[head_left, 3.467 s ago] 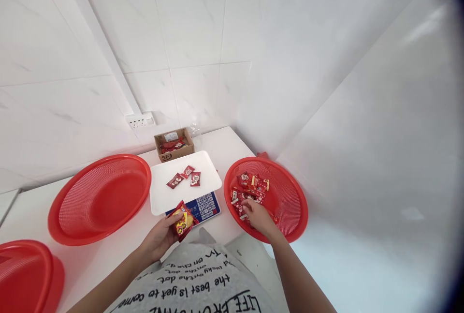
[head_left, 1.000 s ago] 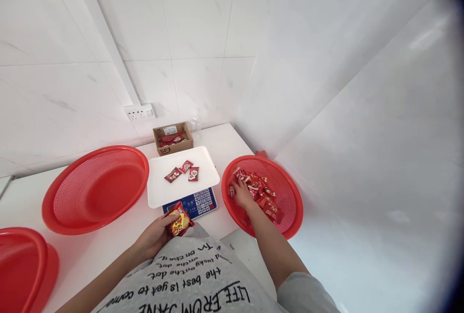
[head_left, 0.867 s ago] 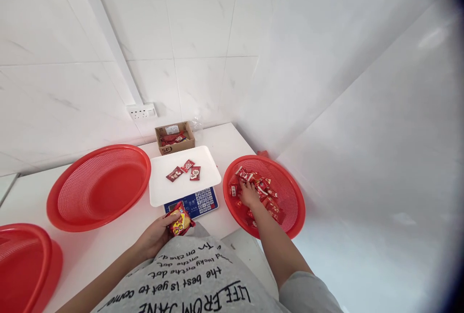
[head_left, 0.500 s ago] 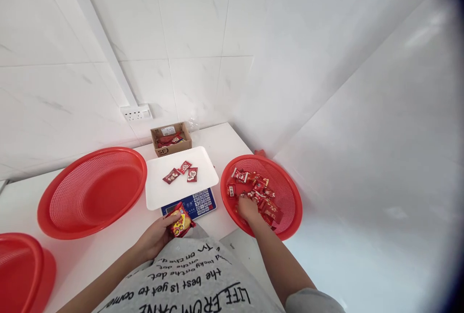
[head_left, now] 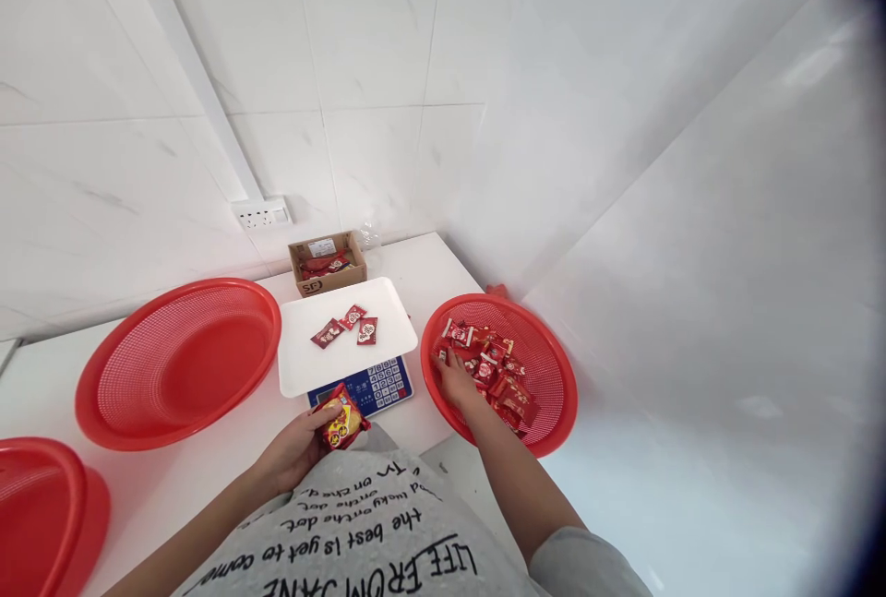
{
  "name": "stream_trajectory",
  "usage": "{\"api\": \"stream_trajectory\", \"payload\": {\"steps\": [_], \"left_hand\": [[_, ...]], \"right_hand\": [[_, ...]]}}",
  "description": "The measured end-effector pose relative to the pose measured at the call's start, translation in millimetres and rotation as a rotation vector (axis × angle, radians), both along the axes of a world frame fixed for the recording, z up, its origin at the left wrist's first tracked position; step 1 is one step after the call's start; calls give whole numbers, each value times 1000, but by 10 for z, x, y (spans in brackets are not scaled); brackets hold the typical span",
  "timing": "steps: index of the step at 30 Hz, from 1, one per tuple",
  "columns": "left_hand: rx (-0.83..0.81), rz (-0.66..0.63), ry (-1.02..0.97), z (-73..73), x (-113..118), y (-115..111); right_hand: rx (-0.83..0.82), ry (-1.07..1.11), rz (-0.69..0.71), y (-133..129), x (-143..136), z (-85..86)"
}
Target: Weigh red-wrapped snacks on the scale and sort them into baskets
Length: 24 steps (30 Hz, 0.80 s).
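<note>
My left hand (head_left: 299,446) is closed on a red and yellow snack packet (head_left: 344,422), close to my shirt and just in front of the scale. My right hand (head_left: 457,382) reaches into the right red basket (head_left: 566,394), its fingers at a small red packet (head_left: 443,354) near the left wall; whether they grip it is unclear. Several red wrapped packets (head_left: 512,394) lie heaped in that basket. On the white pan (head_left: 305,376) of the digital scale (head_left: 388,385) rest three small dark red packets (head_left: 354,316).
A small cardboard box (head_left: 339,280) holding red packets stands behind the scale. Left of it is a large red basket (head_left: 87,394), with another red basket (head_left: 76,505) nearer me. A wall socket (head_left: 259,213) sits above the table (head_left: 415,256). The wall runs close along the right.
My right hand has shifted left and slightly up inside the basket, from the heap toward the packet by the left wall. My left hand keeps the snack packet in about the same place.
</note>
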State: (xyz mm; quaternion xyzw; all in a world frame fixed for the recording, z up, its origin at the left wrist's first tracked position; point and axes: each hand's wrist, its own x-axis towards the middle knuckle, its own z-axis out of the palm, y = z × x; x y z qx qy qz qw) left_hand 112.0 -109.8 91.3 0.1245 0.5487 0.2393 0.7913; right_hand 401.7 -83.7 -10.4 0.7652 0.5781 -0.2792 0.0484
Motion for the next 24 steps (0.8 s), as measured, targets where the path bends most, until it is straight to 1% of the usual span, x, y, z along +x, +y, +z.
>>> {"api": "stream_trajectory", "payload": {"steps": [4, 11, 15, 19, 24], "left_hand": [[16, -10, 10, -17, -22, 3], [-4, -25, 23, 106, 68, 42], [9, -24, 20, 77, 78, 63], [7, -20, 18, 23, 70, 57], [-23, 16, 14, 33, 105, 21]], "right_hand": [[-20, -58, -43, 45, 25, -16], [-38, -160, -147, -7, 127, 68], [-58, -171, -134, -61, 135, 100], [-105, -162, -89, -56, 88, 78], [-142, -161, -59, -38, 75, 58]]}}
